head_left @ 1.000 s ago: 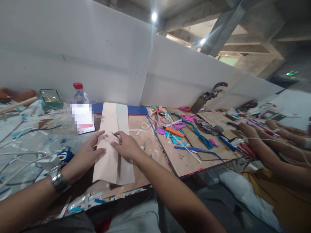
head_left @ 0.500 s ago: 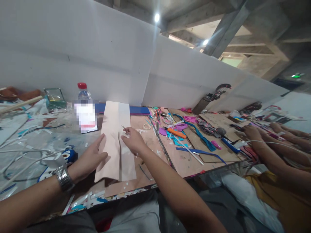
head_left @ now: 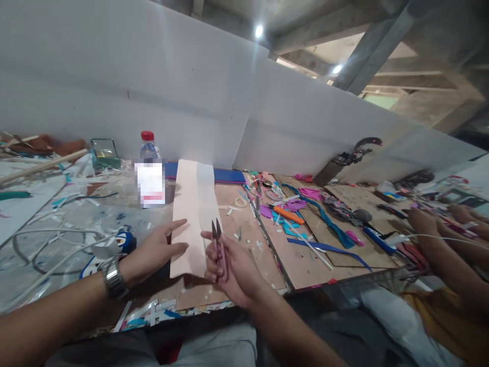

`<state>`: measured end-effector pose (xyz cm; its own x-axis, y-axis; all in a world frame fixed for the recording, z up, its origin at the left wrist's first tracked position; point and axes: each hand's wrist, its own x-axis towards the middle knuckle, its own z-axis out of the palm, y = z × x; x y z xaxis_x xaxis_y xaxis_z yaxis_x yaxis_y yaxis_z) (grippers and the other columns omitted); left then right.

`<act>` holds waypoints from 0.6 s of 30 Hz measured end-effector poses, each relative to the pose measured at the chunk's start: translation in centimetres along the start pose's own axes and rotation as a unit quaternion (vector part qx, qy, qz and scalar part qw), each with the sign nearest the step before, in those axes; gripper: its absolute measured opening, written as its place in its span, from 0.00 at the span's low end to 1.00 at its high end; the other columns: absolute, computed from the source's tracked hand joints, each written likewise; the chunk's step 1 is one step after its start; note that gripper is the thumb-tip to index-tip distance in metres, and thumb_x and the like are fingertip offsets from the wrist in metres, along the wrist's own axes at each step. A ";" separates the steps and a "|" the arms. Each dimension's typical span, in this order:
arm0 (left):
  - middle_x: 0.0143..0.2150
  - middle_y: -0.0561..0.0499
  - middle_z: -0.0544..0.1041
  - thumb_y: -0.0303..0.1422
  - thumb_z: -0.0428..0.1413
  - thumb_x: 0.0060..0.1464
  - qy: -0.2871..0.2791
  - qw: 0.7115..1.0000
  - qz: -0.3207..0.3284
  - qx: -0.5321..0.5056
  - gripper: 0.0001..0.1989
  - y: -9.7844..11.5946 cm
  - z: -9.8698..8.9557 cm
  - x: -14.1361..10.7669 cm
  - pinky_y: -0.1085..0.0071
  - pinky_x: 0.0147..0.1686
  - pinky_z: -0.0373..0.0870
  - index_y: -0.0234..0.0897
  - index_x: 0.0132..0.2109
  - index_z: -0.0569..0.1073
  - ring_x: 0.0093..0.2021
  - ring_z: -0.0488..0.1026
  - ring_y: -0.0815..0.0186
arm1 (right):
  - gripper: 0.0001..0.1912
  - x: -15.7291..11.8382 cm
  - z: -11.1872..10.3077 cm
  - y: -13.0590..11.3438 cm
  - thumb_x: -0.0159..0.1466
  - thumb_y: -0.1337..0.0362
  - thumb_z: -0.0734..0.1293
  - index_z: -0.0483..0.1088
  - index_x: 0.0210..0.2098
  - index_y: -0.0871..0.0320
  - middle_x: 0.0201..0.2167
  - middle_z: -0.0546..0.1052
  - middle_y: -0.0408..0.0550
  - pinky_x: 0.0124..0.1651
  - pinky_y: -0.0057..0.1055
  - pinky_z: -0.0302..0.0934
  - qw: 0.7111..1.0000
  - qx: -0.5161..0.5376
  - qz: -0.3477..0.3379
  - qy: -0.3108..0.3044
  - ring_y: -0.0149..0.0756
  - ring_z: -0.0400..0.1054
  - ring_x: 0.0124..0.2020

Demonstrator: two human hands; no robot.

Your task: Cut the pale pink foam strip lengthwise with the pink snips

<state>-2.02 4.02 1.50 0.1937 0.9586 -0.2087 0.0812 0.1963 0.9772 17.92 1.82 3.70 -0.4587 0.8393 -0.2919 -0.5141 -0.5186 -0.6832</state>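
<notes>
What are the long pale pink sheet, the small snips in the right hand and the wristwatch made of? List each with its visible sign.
Long pale pink sheet: probably thin leather or leatherette, matte, lying limp and flat with a lengthwise crease.
Small snips in the right hand: metal, going by the dark, pointed, slightly shiny blades; the handle looks reddish.
Wristwatch above the left hand: likely steel, a silvery linked band catching light.

1. Overall light is moderate and even, somewhat dim and hazy.
2. Two small ceiling lamps [head_left: 259, 31] at twelve to one o'clock glow as blown-out white spots.
3. The white partition wall [head_left: 114, 76] reflects soft grey light, without hard glare.
4. Shadows on the workbench [head_left: 237, 244] are faint and soft-edged.
5. Wide-angle distortion bends and stretches straight lines toward the edges.
6. A pixelated patch covers the bottle label [head_left: 150, 183].
7. A neighbouring person's arms [head_left: 451, 244] at three o'clock look motion-blurred.
</notes>
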 end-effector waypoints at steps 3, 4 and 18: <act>0.63 0.40 0.72 0.40 0.60 0.50 -0.002 1.000 0.002 -0.026 0.36 0.1 0.0 0.0 0.58 0.55 0.72 0.32 0.64 0.66 0.55 0.75 0.55 | 0.19 -3.4 -0.8 2.9 0.65 0.54 0.70 0.70 0.52 0.58 0.26 0.64 0.38 0.23 0.23 0.51 0.999 0.042 0.014 0.024 0.22 0.53 0.19; 0.64 0.40 0.71 0.40 0.60 0.50 0.006 1.000 0.006 -0.022 0.36 0.1 0.0 -0.1 0.58 0.57 0.70 0.33 0.64 0.66 0.57 0.74 0.54 | 0.23 -4.3 -1.2 3.9 0.63 0.52 0.72 0.71 0.52 0.58 0.24 0.64 0.37 0.20 0.22 0.47 0.997 0.058 0.027 0.036 0.22 0.50 0.18; 0.66 0.45 0.69 0.33 0.63 0.45 0.018 0.999 0.024 0.014 0.38 1.6 0.7 -1.4 0.57 0.61 0.68 0.44 0.65 0.66 0.61 0.70 0.53 | 0.37 -5.9 -3.7 8.5 0.54 0.38 0.73 0.74 0.50 0.62 0.18 0.63 0.36 0.18 0.24 0.42 0.991 0.081 0.098 -0.037 0.23 0.51 0.13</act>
<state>-1.46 2.79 3.30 0.1631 0.9737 -0.1593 0.1008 0.1442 0.9844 18.94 -6.91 -2.84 -0.6104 0.7081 -0.3551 -0.5166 -0.6956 -0.4992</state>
